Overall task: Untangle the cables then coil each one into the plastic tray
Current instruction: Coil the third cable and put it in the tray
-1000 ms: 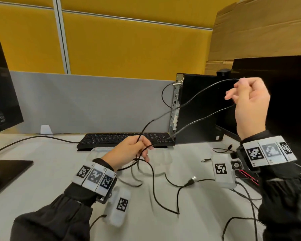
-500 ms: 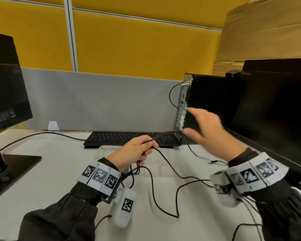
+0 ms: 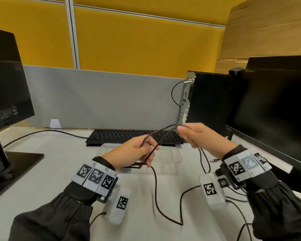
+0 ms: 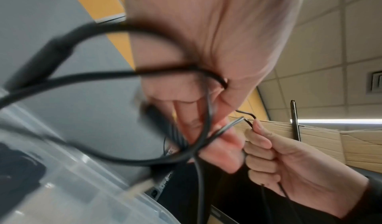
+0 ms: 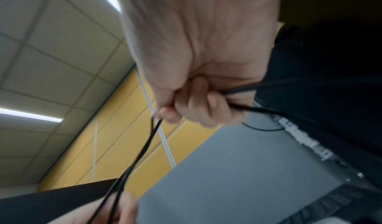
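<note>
Yellow and grey partition panels back a pale table (image 3: 47, 173) in the head view. Above it, both hands are raised close together with a black cable (image 3: 162, 133) doubled between them; the two strands run roughly level, rising slightly from the left hand (image 3: 134, 153) to the right hand (image 3: 198, 136). The left hand's fingers curl round a bunch of cable loops, and the right hand is fisted on the strands. From the left hand a strand drops to the table, bends nearer the person and climbs back toward the right wrist. A clear plastic tray (image 3: 170, 156) lies just beyond and under the left hand, in front of a black keyboard (image 3: 125, 137); what it holds cannot be told.

The left wrist view is blurred: the left hand (image 4: 208, 67) grips several black loops (image 4: 115, 74), and the right hand (image 4: 287, 163) pinches the strands just beside it. The tray's rim (image 4: 86, 183) shows below.

From the right wrist, the right hand (image 5: 196, 67) is clenched on the cable (image 5: 140, 150), two strands slanting down to the left hand (image 5: 99, 211).
</note>
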`<act>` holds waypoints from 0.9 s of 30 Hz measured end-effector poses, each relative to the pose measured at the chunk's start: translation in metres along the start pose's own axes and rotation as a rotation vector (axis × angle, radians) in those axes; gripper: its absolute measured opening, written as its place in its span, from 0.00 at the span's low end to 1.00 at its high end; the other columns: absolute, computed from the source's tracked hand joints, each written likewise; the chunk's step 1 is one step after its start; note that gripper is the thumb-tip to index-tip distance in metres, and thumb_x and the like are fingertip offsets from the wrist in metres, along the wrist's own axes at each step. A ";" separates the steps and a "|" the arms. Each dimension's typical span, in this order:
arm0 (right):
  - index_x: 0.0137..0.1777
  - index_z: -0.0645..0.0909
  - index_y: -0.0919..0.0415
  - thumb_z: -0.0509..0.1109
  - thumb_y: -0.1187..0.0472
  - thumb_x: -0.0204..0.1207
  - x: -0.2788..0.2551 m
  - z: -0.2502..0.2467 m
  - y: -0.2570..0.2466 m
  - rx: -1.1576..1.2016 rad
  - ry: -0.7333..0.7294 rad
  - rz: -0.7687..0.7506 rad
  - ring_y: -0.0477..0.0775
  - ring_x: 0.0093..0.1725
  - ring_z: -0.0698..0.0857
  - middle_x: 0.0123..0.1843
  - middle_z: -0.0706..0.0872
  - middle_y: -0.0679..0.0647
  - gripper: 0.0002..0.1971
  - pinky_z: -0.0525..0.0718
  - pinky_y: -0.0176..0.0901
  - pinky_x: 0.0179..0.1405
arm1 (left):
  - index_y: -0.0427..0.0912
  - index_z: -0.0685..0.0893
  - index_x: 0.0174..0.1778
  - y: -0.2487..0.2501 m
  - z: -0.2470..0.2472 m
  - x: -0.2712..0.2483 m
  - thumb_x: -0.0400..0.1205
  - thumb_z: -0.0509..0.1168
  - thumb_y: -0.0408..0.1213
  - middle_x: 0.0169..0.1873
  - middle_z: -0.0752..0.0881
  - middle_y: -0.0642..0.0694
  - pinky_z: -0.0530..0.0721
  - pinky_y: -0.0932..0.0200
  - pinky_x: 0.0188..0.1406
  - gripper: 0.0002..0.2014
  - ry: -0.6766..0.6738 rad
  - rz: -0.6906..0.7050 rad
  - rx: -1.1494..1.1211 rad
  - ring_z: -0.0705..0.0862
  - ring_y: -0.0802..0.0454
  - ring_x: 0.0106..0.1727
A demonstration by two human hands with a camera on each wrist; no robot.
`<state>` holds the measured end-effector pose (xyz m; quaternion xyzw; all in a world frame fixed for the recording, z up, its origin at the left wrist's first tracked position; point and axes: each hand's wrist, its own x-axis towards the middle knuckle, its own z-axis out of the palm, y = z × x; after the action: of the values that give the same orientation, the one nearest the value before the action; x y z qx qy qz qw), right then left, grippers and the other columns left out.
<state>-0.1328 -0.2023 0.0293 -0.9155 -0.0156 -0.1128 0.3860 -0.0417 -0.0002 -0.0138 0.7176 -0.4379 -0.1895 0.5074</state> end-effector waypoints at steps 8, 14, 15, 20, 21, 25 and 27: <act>0.32 0.68 0.56 0.55 0.53 0.84 0.004 -0.037 0.040 0.127 0.611 0.085 0.44 0.18 0.63 0.24 0.64 0.49 0.18 0.61 0.36 0.19 | 0.39 0.80 0.44 -0.011 -0.008 -0.004 0.85 0.50 0.23 0.34 0.83 0.45 0.71 0.66 0.23 0.15 0.082 -0.097 0.055 0.74 0.55 0.22; 0.30 0.68 0.59 0.54 0.57 0.84 -0.004 -0.064 0.073 -0.104 0.765 0.198 0.54 0.27 0.68 0.28 0.69 0.55 0.18 0.65 0.43 0.27 | 0.38 0.78 0.39 -0.004 -0.021 -0.008 0.83 0.51 0.23 0.25 0.80 0.49 0.78 0.65 0.28 0.14 0.199 -0.077 -0.097 0.70 0.53 0.28; 0.31 0.68 0.60 0.54 0.58 0.84 -0.007 -0.068 0.074 -0.137 0.784 0.221 0.54 0.28 0.69 0.28 0.70 0.56 0.18 0.66 0.44 0.28 | 0.38 0.77 0.38 -0.003 -0.024 -0.009 0.84 0.50 0.23 0.24 0.78 0.49 0.80 0.65 0.28 0.14 0.209 -0.076 -0.109 0.71 0.53 0.29; 0.43 0.77 0.64 0.57 0.56 0.84 -0.018 -0.077 0.089 -0.366 0.588 0.509 0.64 0.46 0.79 0.37 0.78 0.57 0.13 0.75 0.51 0.44 | 0.40 0.79 0.42 0.002 -0.029 -0.008 0.85 0.55 0.29 0.26 0.72 0.48 0.77 0.65 0.28 0.09 0.222 -0.056 -0.122 0.71 0.58 0.26; 0.55 0.77 0.62 0.61 0.53 0.82 -0.019 -0.072 0.086 -0.478 0.489 0.573 0.65 0.52 0.80 0.44 0.81 0.59 0.12 0.77 0.55 0.52 | 0.40 0.79 0.43 0.003 -0.028 -0.007 0.85 0.57 0.32 0.26 0.72 0.50 0.74 0.66 0.27 0.07 0.216 -0.046 -0.109 0.69 0.58 0.26; 0.81 0.55 0.47 0.70 0.39 0.71 -0.014 -0.033 0.039 -0.818 0.284 0.289 0.59 0.76 0.65 0.76 0.69 0.53 0.42 0.68 0.62 0.70 | 0.42 0.80 0.46 0.012 -0.017 0.001 0.82 0.61 0.50 0.26 0.65 0.53 0.62 0.66 0.24 0.13 0.191 -0.020 -0.053 0.63 0.58 0.25; 0.81 0.53 0.43 0.66 0.36 0.72 -0.010 -0.005 0.002 -0.706 0.186 0.059 0.53 0.78 0.59 0.78 0.64 0.47 0.40 0.58 0.61 0.75 | 0.41 0.79 0.45 0.018 -0.008 0.006 0.81 0.58 0.56 0.24 0.64 0.55 0.60 0.67 0.23 0.19 0.161 -0.024 -0.083 0.61 0.59 0.24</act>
<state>-0.1430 -0.2065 0.0297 -0.9781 0.0860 -0.1828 0.0491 -0.0408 -0.0022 0.0064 0.7139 -0.3788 -0.1554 0.5680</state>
